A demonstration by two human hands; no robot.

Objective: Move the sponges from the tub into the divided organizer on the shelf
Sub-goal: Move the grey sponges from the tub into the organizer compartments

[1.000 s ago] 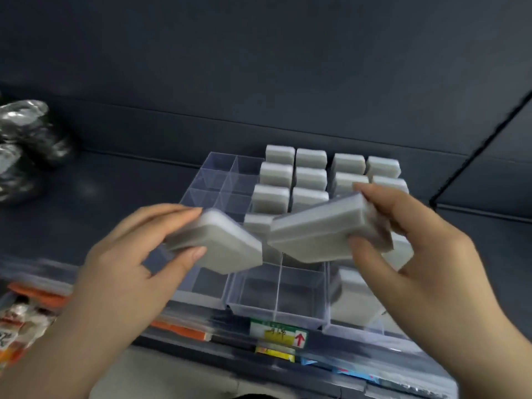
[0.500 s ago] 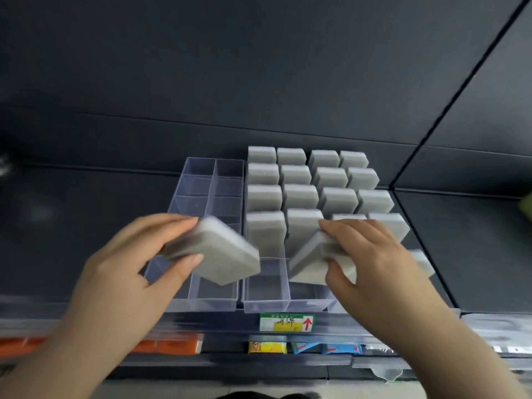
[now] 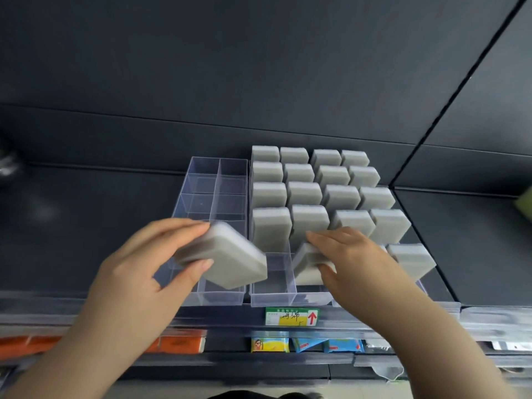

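The right hand (image 3: 354, 260) has brought its sponge (image 3: 305, 266) down. A second ago it was held level in mid-air above the divided organizer (image 3: 207, 185). Now it stands tipped on end, its lower edge inside a front compartment near the front edge of the shelf (image 3: 86, 211), and the fingers on top and thumb on the near face still grip it. The left hand (image 3: 149, 263) has hardly moved. It grasps a second sponge (image 3: 230, 260), tilted, over the empty left section. So one sponge is nearly seated and the other waits its turn.

By count there are two hands, two sponges in hand, and seventeen standing sponges (image 3: 269, 191): four rows of four, plus one at the front right. The right hand may hide another. The tub is out of view.
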